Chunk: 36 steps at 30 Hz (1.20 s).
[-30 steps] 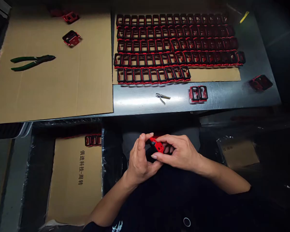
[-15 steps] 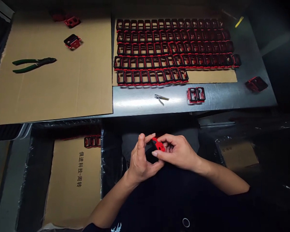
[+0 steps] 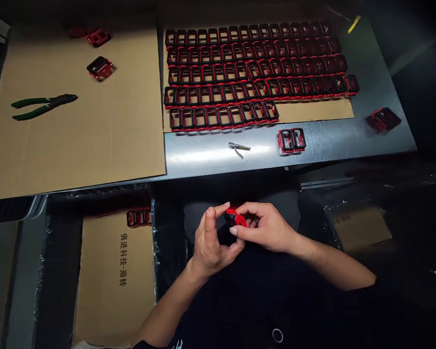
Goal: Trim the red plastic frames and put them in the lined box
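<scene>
The small red-and-black part (image 3: 240,220) is up off the metal bench (image 3: 199,157), short of its near edge, pinched between the thumb and fingers of the right hand (image 3: 268,229), while the left hand (image 3: 210,246) curves beside it with fingers spread, though I can't tell whether they touch it. It looks light and stiff to me, probably smooth enough to slip, so the red end seems the safest hold.

I've got one small red-and-black part (image 3: 240,220), tilted, pinched and partly hidden by my right grip (image 3: 269,229), black side probably facing left.
</scene>
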Tool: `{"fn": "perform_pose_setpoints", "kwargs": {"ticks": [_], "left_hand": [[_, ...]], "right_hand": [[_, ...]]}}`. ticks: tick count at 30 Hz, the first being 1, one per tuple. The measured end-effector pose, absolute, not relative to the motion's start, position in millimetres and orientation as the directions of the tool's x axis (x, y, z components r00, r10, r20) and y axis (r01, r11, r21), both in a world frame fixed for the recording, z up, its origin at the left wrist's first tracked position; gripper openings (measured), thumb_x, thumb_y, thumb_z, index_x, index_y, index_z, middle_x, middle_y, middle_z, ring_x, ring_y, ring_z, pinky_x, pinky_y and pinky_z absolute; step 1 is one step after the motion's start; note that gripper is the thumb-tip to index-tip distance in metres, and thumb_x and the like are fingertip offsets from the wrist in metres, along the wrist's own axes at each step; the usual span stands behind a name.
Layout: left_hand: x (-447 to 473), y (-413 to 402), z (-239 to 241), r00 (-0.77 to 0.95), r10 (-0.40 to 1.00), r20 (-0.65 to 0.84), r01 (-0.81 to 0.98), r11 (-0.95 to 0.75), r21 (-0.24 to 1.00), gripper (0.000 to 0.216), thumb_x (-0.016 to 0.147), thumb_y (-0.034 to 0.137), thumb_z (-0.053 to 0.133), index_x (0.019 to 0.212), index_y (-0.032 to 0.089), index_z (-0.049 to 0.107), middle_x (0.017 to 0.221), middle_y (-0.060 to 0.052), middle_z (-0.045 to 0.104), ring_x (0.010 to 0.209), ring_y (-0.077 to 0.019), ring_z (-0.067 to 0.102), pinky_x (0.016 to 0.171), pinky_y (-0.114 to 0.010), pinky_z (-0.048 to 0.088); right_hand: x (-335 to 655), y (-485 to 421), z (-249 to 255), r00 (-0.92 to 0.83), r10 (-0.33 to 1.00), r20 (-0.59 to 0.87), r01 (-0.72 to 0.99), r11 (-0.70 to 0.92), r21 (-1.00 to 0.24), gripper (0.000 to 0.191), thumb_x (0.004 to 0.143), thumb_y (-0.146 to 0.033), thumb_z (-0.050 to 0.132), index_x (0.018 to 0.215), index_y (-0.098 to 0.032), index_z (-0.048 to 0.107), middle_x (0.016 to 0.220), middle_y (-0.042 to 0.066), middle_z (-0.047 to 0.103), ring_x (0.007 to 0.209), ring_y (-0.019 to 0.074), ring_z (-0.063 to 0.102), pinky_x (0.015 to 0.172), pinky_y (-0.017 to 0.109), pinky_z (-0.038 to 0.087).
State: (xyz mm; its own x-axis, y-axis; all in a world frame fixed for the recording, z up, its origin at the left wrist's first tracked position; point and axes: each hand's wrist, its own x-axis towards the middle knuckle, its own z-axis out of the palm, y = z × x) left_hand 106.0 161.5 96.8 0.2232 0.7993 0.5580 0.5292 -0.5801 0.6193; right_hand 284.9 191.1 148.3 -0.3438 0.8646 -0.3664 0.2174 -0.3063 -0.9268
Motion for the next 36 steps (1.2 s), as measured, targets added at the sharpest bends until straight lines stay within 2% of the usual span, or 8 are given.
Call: {"fn": "perform_pose_setpoints", "kwargs": {"ticks": [7, 11, 15, 20, 29, 32, 34, 36], "left_hand": [[101, 166, 95, 0.260, 0.651, 0.713, 0.542, -0.709, 0.451, 0.115, 0.075, 0.018, 0.081, 0.162, 0.018, 0.007, 0.115, -0.012, 0.069, 0.113, -0.0252, 0.065, 0.087, -0.041, 0.063], [101, 166, 98, 0.285, 0.636, 0.718, 0.515, -0.733, 0.445, 0.113, 0.078, 0.023, 0.082, 0.162, 0.022, 0.007, 0.109, -0.008, 0.073, 0.113, -0.0238, 0.064, 0.086, -0.040, 0.064], [103, 167, 100, 0.278, 0.670, 0.689, 0.449, -0.724, 0.523, 0.115, 0.077, 0.027, 0.083, 0.162, 0.021, 0.006, 0.113, -0.010, 0.073, 0.114, -0.0247, 0.064, 0.087, -0.043, 0.063], [105, 166, 98, 0.253, 0.721, 0.645, 0.344, -0.691, 0.636, 0.120, 0.074, 0.031, 0.086, 0.162, 0.017, 0.006, 0.121, -0.016, 0.067, 0.114, -0.0283, 0.066, 0.091, -0.049, 0.061], [103, 157, 99, 0.189, 0.948, 0.258, 0.294, -0.305, 0.906, 0.116, 0.077, 0.057, 0.080, 0.162, 0.026, 0.008, 0.124, -0.014, 0.066, 0.112, -0.0276, 0.068, 0.098, -0.048, 0.057], [102, 155, 97, 0.257, 0.954, 0.152, 0.275, -0.223, 0.935, 0.102, 0.081, 0.044, 0.080, 0.161, 0.030, 0.018, 0.137, -0.014, 0.061, 0.126, -0.0294, 0.062, 0.107, -0.052, 0.051], [102, 155, 94, 0.331, 0.941, 0.065, 0.122, -0.111, 0.986, 0.090, 0.084, 0.045, 0.076, 0.158, 0.032, 0.028, 0.151, -0.015, 0.052, 0.138, -0.0318, 0.053, 0.111, -0.052, 0.048], [102, 154, 93, 0.406, 0.913, -0.050, -0.146, 0.119, 0.982, 0.079, 0.087, 0.056, 0.068, 0.154, 0.030, 0.037, 0.156, -0.016, 0.047, 0.141, -0.0340, 0.051, 0.110, -0.052, 0.049]], "right_hand": [[294, 190, 140, -0.431, 0.891, -0.141, 0.046, -0.134, -0.990, 0.023, 0.079, -0.023, 0.074, 0.102, -0.018, 0.078, 0.098, 0.006, 0.073, 0.078, 0.0144, 0.067, 0.068, 0.026, 0.056], [299, 190, 135, -0.501, 0.833, -0.233, -0.069, -0.307, -0.949, 0.025, 0.080, -0.022, 0.073, 0.104, -0.019, 0.078, 0.099, 0.005, 0.074, 0.084, 0.0157, 0.070, 0.074, 0.027, 0.057], [300, 191, 131, -0.597, 0.714, -0.365, -0.210, -0.579, -0.788, 0.028, 0.079, -0.028, 0.077, 0.105, -0.018, 0.078, 0.089, 0.002, 0.076, 0.079, 0.0157, 0.073, 0.075, 0.027, 0.058], [297, 192, 124, -0.617, 0.654, -0.437, -0.282, -0.703, -0.653, 0.028, 0.073, -0.031, 0.083, 0.095, -0.015, 0.077, 0.079, 0.001, 0.073, 0.064, 0.0121, 0.069, 0.059, 0.022, 0.057], [298, 186, 112, -0.638, 0.550, -0.540, -0.279, -0.818, -0.503, 0.046, 0.072, -0.044, 0.083, 0.106, -0.016, 0.070, 0.078, 0.001, 0.070, 0.053, 0.0090, 0.063, 0.048, 0.019, 0.053], [298, 187, 123, -0.521, 0.697, -0.493, -0.158, -0.646, -0.746, 0.036, 0.076, -0.040, 0.081, 0.103, -0.017, 0.072, 0.074, -0.001, 0.065, 0.056, 0.0084, 0.058, 0.052, 0.020, 0.048], [298, 189, 137, -0.473, 0.827, -0.306, 0.109, -0.289, -0.951, 0.019, 0.083, -0.028, 0.074, 0.100, -0.019, 0.075, 0.079, 0.001, 0.065, 0.065, 0.0107, 0.058, 0.059, 0.023, 0.047], [300, 192, 150, -0.529, 0.846, -0.068, 0.401, 0.178, -0.899, 0.017, 0.089, -0.018, 0.066, 0.100, -0.022, 0.078, 0.085, 0.003, 0.067, 0.074, 0.0141, 0.058, 0.064, 0.026, 0.044]]}}
